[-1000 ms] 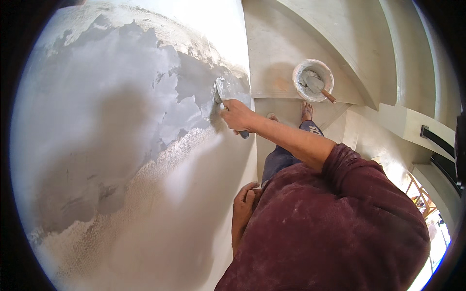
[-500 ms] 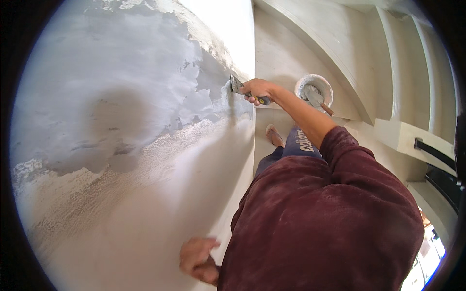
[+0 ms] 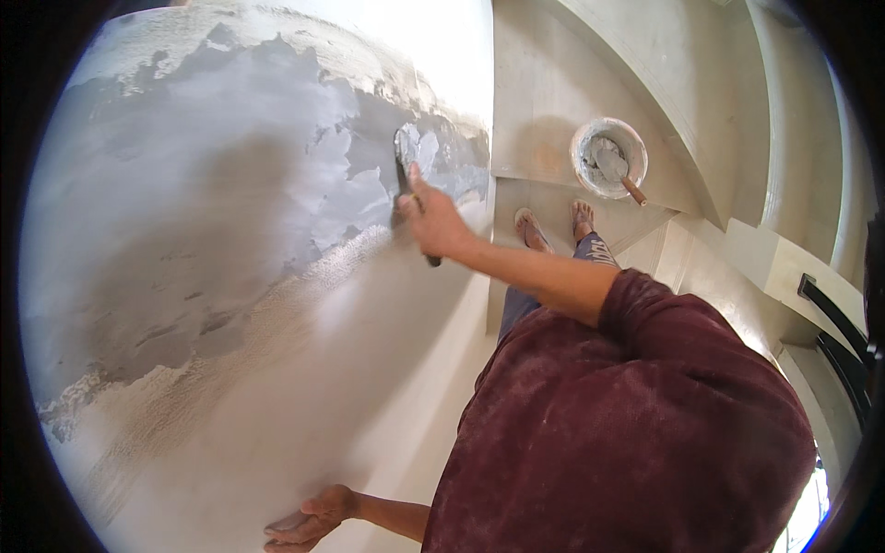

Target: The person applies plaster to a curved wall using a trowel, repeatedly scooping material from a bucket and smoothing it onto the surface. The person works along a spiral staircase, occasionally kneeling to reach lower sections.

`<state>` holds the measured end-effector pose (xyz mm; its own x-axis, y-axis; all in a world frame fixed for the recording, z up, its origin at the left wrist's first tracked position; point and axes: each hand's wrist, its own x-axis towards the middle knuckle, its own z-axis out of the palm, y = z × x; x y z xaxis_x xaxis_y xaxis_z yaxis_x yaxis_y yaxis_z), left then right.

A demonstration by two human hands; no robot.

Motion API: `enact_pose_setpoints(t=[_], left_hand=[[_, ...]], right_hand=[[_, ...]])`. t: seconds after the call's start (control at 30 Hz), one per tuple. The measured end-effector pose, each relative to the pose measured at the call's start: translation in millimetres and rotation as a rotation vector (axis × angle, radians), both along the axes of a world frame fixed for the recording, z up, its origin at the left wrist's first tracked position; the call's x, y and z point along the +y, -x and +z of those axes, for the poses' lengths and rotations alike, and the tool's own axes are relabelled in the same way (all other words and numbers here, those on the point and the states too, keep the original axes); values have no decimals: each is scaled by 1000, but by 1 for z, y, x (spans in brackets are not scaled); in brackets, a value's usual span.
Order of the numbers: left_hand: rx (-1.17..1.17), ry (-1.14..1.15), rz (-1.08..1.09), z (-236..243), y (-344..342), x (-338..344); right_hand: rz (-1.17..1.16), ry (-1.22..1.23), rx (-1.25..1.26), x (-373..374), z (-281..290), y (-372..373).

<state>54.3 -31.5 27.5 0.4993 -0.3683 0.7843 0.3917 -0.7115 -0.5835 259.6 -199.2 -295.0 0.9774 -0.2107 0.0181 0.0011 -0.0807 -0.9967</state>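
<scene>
Putty knife (image 3: 402,171) — dark-handled, blade grey-smeared — at the patchy wall (image 3: 212,175); right hand (image 3: 433,217) clamping fingers on it, left hand (image 3: 315,522) with fingers loosely apart.

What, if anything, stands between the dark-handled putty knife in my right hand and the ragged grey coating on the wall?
Nothing visible does: the dark-handled putty knife, gripped in your right hand, has its blade right at the ragged grey coating. Pale grey paste shows beside the blade; exact contact is hard to tell.
</scene>
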Motion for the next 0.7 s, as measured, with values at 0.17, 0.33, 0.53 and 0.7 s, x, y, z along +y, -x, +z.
enact_pose_setpoints(t=[0.17,0.33,0.53,0.7], left_hand=[[-10,7,-16,-2,2,8],[-44,-71,31,1,-3,-2],[-46,-109,11,-1,-3,-1],[-24,-46,-23,-2,-6,-7]], right_hand=[[377,-198,190,-42,37,29],[686,-394,614,-123,43,1],[588,-556,716,-121,41,-58],[745,-584,682,-126,80,-37]])
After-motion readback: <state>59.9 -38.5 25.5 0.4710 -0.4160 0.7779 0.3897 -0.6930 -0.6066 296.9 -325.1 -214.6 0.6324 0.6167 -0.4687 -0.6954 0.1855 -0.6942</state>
